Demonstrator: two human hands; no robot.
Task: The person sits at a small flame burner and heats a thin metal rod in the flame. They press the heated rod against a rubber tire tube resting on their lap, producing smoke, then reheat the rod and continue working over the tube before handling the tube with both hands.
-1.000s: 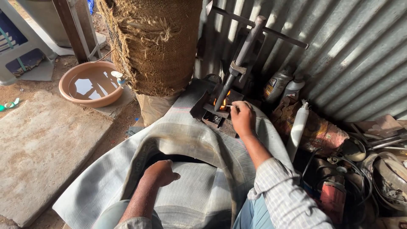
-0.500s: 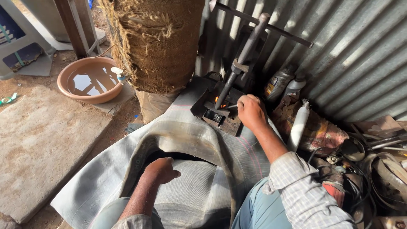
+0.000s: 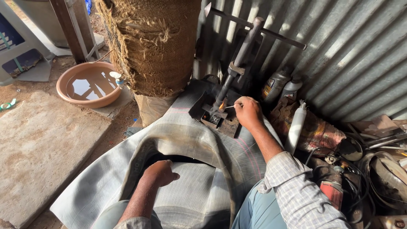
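Note:
A large grey rubber inner tube (image 3: 186,140) lies across my lap and runs up under a dark metal screw press (image 3: 224,97). My right hand (image 3: 248,112) pinches a thin lit matchstick (image 3: 227,107), its small flame right at the base of the press. My left hand (image 3: 161,173) rests palm down on the tube near my knees, fingers curled, holding nothing.
A burlap-wrapped pot (image 3: 152,46) stands behind the tube. A clay-coloured basin of water (image 3: 89,85) sits left of it beside a stone slab (image 3: 38,144). Bottles (image 3: 275,85), a white tube (image 3: 295,127) and tools (image 3: 339,186) crowd the right, along a corrugated metal wall (image 3: 339,51).
My right hand drew back a little from the press and again holds the burning matchstick at its base. The left hand stayed on the tube.

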